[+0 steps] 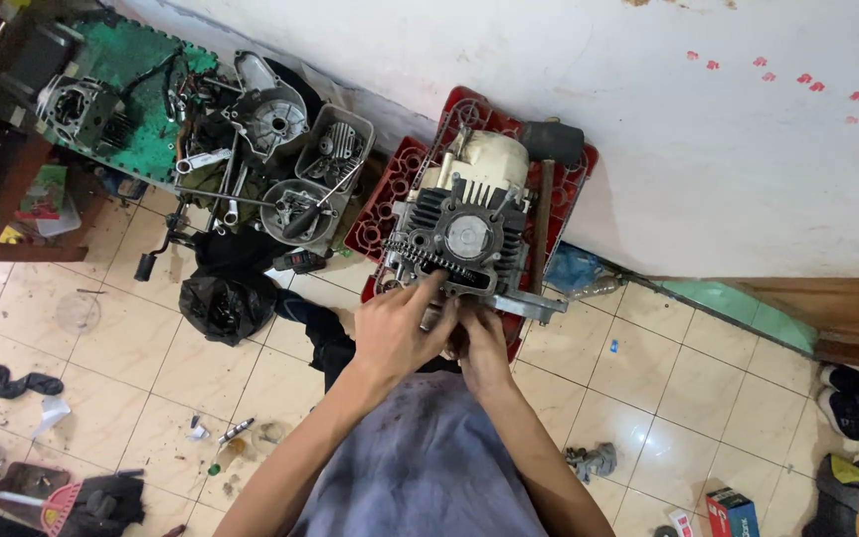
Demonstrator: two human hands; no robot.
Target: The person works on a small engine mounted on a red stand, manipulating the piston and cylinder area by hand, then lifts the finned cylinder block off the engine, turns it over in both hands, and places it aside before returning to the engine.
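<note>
Engine block sits on a red crate by the wall, at 12 o'clock from the person. Left hand pinches the timing chain at its near edge; right hand is tucked underneath, grip hidden. Rubber mallet lies at 2 o'clock.

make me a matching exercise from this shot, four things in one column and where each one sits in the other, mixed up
Things:
1. engine
2. rubber mallet
3. black plastic bag
4. green mat

Places:
A. far left, under loose metal parts
B. on the tiled floor, left of the red crate
C. on the red crate, under the left hand and right hand
D. along the crate's right edge, head toward the wall

Pairs: 1-C, 2-D, 3-B, 4-A
</note>
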